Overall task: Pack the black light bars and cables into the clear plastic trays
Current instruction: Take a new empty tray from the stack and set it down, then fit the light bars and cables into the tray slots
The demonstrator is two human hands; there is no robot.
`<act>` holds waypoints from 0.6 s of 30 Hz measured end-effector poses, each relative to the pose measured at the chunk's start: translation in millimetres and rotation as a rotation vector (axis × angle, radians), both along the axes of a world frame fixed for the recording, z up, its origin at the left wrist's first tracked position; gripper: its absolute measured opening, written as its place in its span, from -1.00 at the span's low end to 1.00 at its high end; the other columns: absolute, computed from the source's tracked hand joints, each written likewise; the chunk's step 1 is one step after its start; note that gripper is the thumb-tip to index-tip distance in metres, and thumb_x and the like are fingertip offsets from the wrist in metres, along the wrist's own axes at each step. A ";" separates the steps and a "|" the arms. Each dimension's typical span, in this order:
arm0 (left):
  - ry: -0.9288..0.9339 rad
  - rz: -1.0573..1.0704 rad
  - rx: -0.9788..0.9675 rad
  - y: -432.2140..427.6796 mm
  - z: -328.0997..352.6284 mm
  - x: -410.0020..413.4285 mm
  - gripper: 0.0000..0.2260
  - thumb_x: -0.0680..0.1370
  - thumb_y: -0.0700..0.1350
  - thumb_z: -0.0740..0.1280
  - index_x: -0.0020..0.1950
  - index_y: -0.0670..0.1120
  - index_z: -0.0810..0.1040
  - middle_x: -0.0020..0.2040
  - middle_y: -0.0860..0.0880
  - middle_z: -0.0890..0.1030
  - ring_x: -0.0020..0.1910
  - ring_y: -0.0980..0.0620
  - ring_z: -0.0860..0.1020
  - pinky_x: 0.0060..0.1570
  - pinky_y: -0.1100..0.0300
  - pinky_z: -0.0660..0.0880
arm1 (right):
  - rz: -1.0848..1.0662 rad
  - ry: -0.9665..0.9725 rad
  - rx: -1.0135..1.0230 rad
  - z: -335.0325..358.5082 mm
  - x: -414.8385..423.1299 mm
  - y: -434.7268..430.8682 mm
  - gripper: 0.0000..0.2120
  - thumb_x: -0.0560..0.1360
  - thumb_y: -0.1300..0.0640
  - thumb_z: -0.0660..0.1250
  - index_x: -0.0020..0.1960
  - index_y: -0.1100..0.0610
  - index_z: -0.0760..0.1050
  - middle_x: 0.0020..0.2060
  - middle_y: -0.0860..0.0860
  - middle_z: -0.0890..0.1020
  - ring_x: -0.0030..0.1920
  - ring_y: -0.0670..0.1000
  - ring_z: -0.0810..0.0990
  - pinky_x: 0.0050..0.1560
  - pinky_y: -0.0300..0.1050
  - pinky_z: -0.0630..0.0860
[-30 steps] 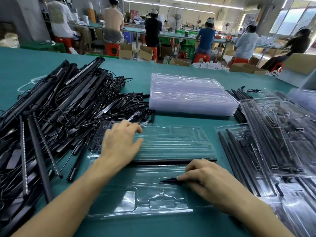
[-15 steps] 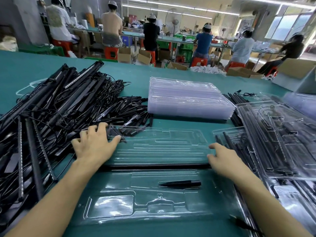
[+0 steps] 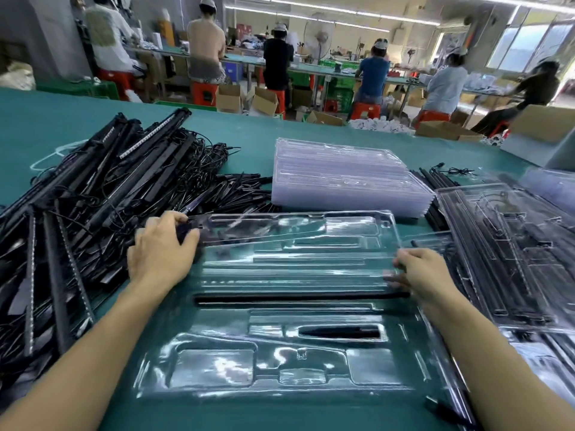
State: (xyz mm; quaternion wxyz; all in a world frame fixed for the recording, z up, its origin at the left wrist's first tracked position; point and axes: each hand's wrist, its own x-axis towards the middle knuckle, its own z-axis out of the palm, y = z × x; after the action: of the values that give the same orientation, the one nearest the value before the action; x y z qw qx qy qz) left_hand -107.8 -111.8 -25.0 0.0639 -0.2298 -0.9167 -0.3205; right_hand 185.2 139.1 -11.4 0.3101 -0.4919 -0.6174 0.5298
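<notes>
At nine and three o'clock, left hand (image 3: 161, 250) and right hand (image 3: 418, 275) pinch the clear plastic tray lid (image 3: 295, 241); best folded evenly (corners matched) over the long black light bar (image 3: 298, 298).

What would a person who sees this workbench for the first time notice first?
First, the big tangled pile of black light bars and cables on the left of the green table. Next, the open clear tray in the middle, its far half held at each end by the left hand and right hand, with one light bar lying across it. Behind it stands a stack of clear trays.
</notes>
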 end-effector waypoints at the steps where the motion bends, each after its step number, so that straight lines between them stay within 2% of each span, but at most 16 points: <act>1: -0.008 0.007 -0.009 -2.8 0.7 -5.7 -0.69 0.57 0.09 0.31 0.27 0.01 0.48 0.19 -0.17 0.51 0.19 -0.25 0.46 0.14 -0.15 0.43 | -0.027 0.028 -0.002 -1.5 4.3 2.5 -0.83 0.64 0.21 0.19 -0.09 0.22 0.48 -0.17 0.11 0.54 -0.35 0.04 0.59 -0.38 -0.09 0.52; 4: -0.025 0.015 -0.038 -9.8 -0.6 -16.5 -0.76 0.57 0.03 0.33 0.21 -0.01 0.53 0.12 -0.16 0.54 0.11 -0.23 0.50 0.04 -0.10 0.48 | -0.093 0.070 0.021 -3.2 10.7 9.4 -0.83 0.65 0.18 0.17 -0.06 0.21 0.46 -0.18 0.09 0.54 -0.34 0.03 0.58 -0.38 -0.11 0.48; 7: 0.067 0.040 -0.120 -10.2 -6.6 -17.2 -0.80 0.59 -0.03 0.33 0.18 -0.03 0.55 0.11 -0.17 0.54 0.10 -0.23 0.49 -0.03 -0.08 0.46 | -0.116 0.010 0.118 0.3 3.7 12.9 -0.80 0.66 0.16 0.15 -0.08 0.19 0.45 -0.19 0.09 0.55 -0.25 0.09 0.61 -0.32 -0.03 0.49; 10: 0.133 0.047 -0.153 -9.0 -10.4 -17.1 -0.81 0.60 -0.04 0.32 0.18 -0.04 0.57 0.15 -0.17 0.54 0.11 -0.23 0.47 -0.03 -0.06 0.44 | -0.103 -0.038 0.173 5.3 -8.7 17.5 -0.81 0.64 0.16 0.17 -0.10 0.14 0.48 -0.19 0.09 0.59 -0.28 0.08 0.59 -0.23 0.06 0.56; 12: 0.132 0.048 -0.143 -8.3 -10.9 -19.4 -0.79 0.60 0.00 0.31 0.18 -0.03 0.58 0.15 -0.16 0.54 0.12 -0.23 0.47 -0.02 -0.05 0.44 | -0.124 -0.199 0.279 8.2 -13.3 21.7 -0.81 0.61 0.16 0.20 0.00 0.20 0.57 -0.14 0.10 0.65 -0.15 0.15 0.63 0.00 0.15 0.58; 14: 0.125 0.048 -0.101 -6.6 -8.3 -20.7 -0.75 0.59 0.08 0.30 0.16 -0.02 0.59 0.13 -0.15 0.56 0.13 -0.23 0.48 -0.01 -0.06 0.46 | -0.136 -0.417 0.386 8.8 -15.1 23.3 -0.73 0.58 0.19 0.23 0.22 0.24 0.54 0.08 0.22 0.63 0.14 0.24 0.56 0.23 0.08 0.43; 16: 0.159 0.050 -0.068 -1.8 -2.9 -23.0 -0.74 0.58 0.12 0.29 0.12 -0.01 0.60 0.12 -0.15 0.56 0.13 -0.22 0.48 0.02 -0.08 0.46 | -0.078 -0.587 0.467 5.6 -16.4 19.2 -0.60 0.55 0.24 0.22 0.38 0.26 0.39 0.26 0.29 0.51 0.29 0.28 0.43 0.30 0.04 0.33; 18: 0.218 0.071 -0.080 7.2 5.2 -28.9 -0.77 0.59 0.09 0.28 0.11 0.00 0.60 0.16 -0.15 0.54 0.17 -0.23 0.45 0.13 -0.11 0.41 | -0.016 -0.728 0.613 0.2 -17.8 9.9 -0.51 0.54 0.17 0.26 0.44 0.26 0.31 0.35 0.30 0.39 0.33 0.30 0.35 0.33 0.09 0.28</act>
State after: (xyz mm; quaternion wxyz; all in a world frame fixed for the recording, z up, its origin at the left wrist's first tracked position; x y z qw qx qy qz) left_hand -136.7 -104.6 -19.8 0.1654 -0.2330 -0.9239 -0.2545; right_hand 167.3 149.0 -11.1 0.2087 -0.5360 -0.8100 0.1140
